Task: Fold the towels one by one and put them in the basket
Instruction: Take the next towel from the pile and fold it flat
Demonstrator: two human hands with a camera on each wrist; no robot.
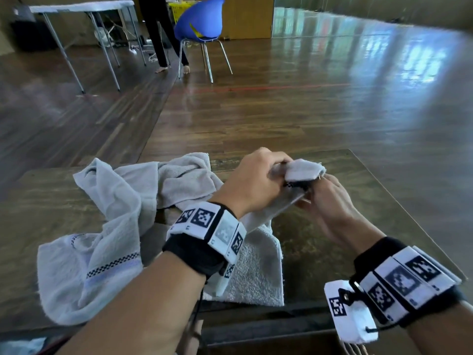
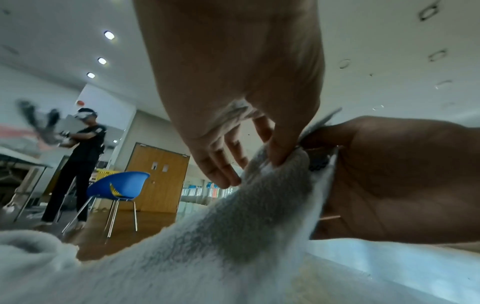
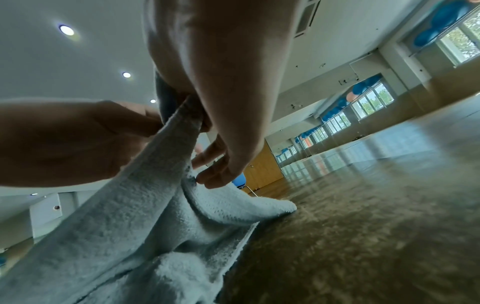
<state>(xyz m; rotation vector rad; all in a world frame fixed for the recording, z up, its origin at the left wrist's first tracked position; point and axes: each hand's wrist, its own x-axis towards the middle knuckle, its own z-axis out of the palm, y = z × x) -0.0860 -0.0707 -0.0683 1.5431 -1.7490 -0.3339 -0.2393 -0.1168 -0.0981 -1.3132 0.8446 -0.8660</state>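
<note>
Left hand (image 1: 252,180): pinching white towel (image 1: 258,267) corner, other fingers loose. Right hand (image 1: 326,201): gripping same corner. Towel: raised end held above table (image 1: 371,201), remainder resting there beside crumpled towels (image 1: 107,216).

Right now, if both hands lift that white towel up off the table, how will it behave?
Probably floppy: the towel already sags from the pinch of the left hand and right hand down to the table. Likely light, since fingertips alone hold its corner. Its nubby terry should resist slipping.
</note>
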